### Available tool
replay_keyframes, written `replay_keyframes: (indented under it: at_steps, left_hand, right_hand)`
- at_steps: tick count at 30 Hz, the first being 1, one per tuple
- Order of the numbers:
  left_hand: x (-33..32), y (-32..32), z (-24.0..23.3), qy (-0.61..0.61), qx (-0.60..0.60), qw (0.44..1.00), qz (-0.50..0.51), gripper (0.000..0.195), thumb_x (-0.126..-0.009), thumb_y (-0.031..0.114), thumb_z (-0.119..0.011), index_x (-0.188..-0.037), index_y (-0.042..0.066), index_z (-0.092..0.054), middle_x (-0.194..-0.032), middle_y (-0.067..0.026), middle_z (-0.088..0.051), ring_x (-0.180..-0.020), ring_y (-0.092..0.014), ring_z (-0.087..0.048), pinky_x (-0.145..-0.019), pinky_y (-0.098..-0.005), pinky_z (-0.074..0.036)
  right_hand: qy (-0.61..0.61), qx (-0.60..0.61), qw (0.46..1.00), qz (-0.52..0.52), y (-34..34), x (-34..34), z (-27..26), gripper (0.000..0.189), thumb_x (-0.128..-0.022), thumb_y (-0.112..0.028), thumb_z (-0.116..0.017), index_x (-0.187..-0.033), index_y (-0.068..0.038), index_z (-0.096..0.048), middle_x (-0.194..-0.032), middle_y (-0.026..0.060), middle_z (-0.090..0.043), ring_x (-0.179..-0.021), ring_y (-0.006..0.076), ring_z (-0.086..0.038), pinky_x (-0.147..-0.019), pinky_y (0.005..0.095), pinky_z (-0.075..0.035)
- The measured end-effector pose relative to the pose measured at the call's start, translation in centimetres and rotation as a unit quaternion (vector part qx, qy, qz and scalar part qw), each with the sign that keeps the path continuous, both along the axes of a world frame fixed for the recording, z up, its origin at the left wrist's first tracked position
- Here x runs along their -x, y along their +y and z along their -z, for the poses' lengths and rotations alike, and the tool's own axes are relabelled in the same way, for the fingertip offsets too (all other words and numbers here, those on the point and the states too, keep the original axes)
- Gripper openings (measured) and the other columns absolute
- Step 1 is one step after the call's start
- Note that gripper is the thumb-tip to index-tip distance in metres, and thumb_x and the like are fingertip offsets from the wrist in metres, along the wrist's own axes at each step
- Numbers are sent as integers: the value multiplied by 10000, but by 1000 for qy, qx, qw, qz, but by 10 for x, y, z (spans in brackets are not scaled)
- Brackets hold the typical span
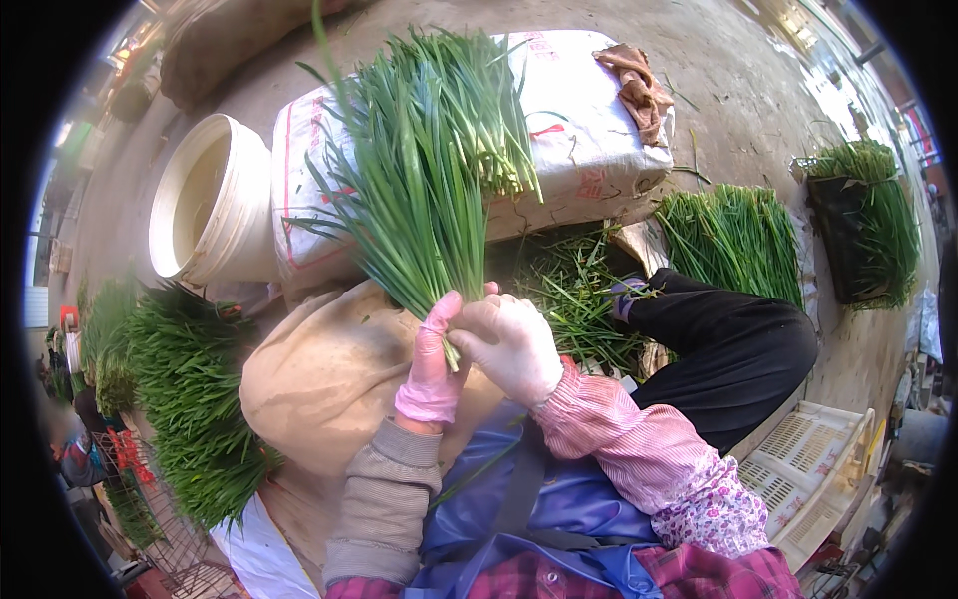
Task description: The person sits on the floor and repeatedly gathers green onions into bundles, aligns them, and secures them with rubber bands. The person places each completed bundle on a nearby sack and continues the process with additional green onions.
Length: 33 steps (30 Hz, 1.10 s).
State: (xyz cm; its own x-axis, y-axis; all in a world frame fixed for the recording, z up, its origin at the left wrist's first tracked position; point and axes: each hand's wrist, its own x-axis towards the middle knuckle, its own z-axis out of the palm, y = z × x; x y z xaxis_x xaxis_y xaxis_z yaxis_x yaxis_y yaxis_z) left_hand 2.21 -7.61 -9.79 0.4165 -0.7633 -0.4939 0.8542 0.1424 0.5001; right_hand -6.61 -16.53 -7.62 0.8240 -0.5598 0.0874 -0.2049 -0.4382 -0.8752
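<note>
A bunch of long green leaves, likely Chinese chives [430, 232], fans upward from my hands, its pale stem ends pointing down at me. My left hand [432, 356], in a pink glove, is closed around those stems. Against the same stem ends rests my right hand [516, 348], in a whitish glove, fingers curled; whether it pinches any stems is hidden. Just beyond, a loose pile of chives [479, 112] lies on a white woven sack bundle [576, 82]. Leaf scraps [580, 299] are heaped right of my hands.
A white bucket [251, 202] stands left of the sack. Stacked chives lie at left [191, 397] and right [737, 239], with a bundle [868, 217] farther right. A brown rag [636, 86] drapes the sack. A plastic crate [797, 464] sits beside my right leg. A person [82, 457] is at far left.
</note>
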Motion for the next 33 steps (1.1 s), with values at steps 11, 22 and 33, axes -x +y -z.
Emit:
replay_keyframes:
  at_steps: [11,22,33]
  left_hand:
    - [0,3,5,-4,19,999,-44,332,-922,219,-584,-1168,-4,-575,-1111,-118,-657,-986,-233,-655,-899,-368,-538]
    - [-3,0,12,-14,-11,999,-35,241,-898,190,-614,-1069,22,-637,-902,-106,-699,-784,-247,-696,-704,-390,-581]
    - [-16,17,-7,-15,-54,997,-45,414,-923,85,-602,-1305,-12,-476,-884,-46,-603,-768,-168,-613,-714,-302,-529]
  right_hand:
    - [-24,-294,945,143,-22,-11,-6,202,-841,-163,-754,-951,-10,-680,-773,39,-653,-686,81,-597,-649,247,-516]
    - [48,-201,970,130,-47,-22,6,235,-849,-147,-709,-1028,4,-693,-835,99,-718,-705,124,-686,-646,258,-542]
    - [-200,-379,903,10,-17,51,-46,37,-805,60,-685,-827,31,-693,-885,107,-678,-765,179,-671,-684,281,-556]
